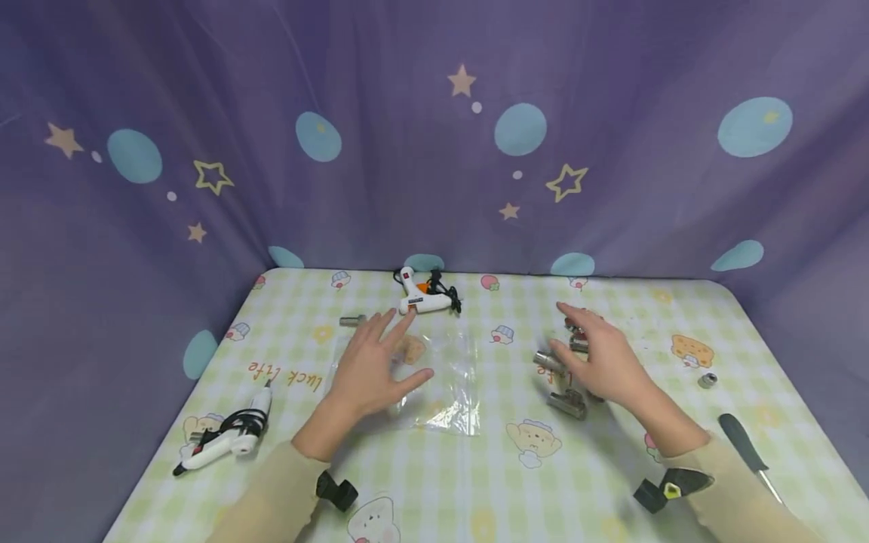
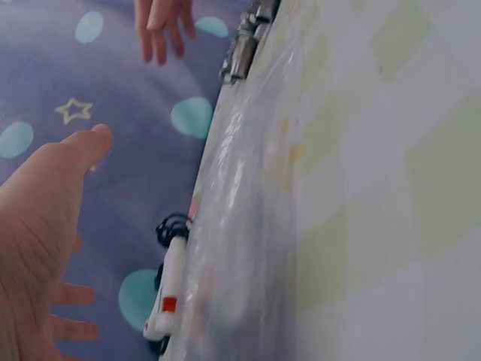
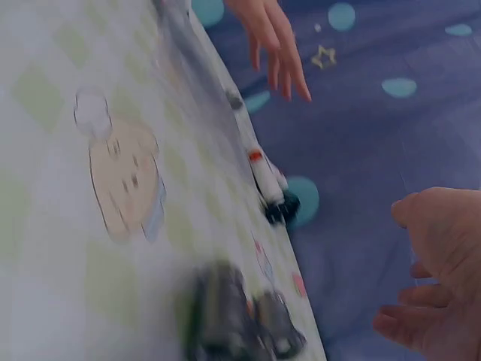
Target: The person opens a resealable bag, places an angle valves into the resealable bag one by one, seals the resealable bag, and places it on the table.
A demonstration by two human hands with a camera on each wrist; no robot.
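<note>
My left hand [image 1: 370, 369] hovers over a transparent plastic bag [image 1: 456, 392] lying flat on the table, thumb spread away from the fingers and nothing held. Over a cluster of metal sockets [image 1: 567, 406], my right hand [image 1: 607, 363] also holds nothing, its thumb and fingers apart; part of the cluster is hidden beneath it. The right wrist view shows the sockets [image 3: 222, 312] blurred, below and apart from that hand [image 3: 443, 278]. In the left wrist view, the bag [image 2: 237, 195] lies beside the left hand [image 2: 45, 233], not touching it.
A white glue gun [image 1: 424, 303] with a black cord lies at the back. Another glue gun [image 1: 237, 434] is at the left. A small metal piece [image 1: 350, 321] lies behind the bag. On the right are a lone socket [image 1: 707, 380] and a dark-handled screwdriver [image 1: 743, 443].
</note>
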